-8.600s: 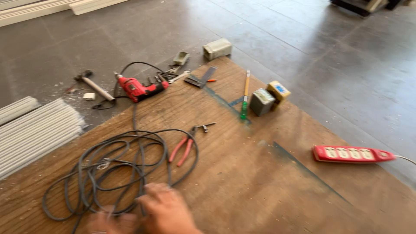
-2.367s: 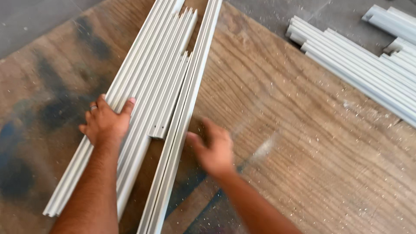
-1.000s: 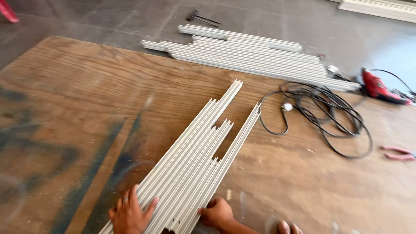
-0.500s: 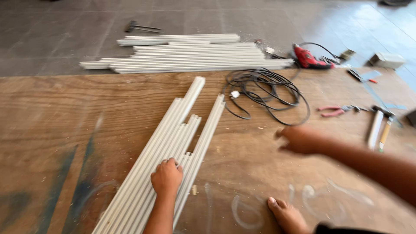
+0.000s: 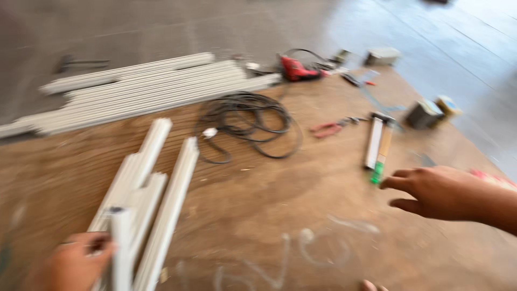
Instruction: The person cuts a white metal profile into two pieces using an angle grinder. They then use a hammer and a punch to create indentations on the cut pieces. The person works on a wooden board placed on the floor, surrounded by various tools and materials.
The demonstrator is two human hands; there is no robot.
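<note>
Since half a second ago our right hand has swung further out over the board, and it now hangs with fingers loosely spread, holding nothing, just short of the green-tipped tool. That tool lies flat beside the red pliers, on the far side of them from the black cable coil. Our left hand is curled around the near end of the white strips, which lie to the left of the coil; the blur hides how firm that grip is. We judge the step to be a reach for the tool while the strips are held steady; the next move calls for lowering the open fingers onto the tool's shaft and closing them along its length.
</note>
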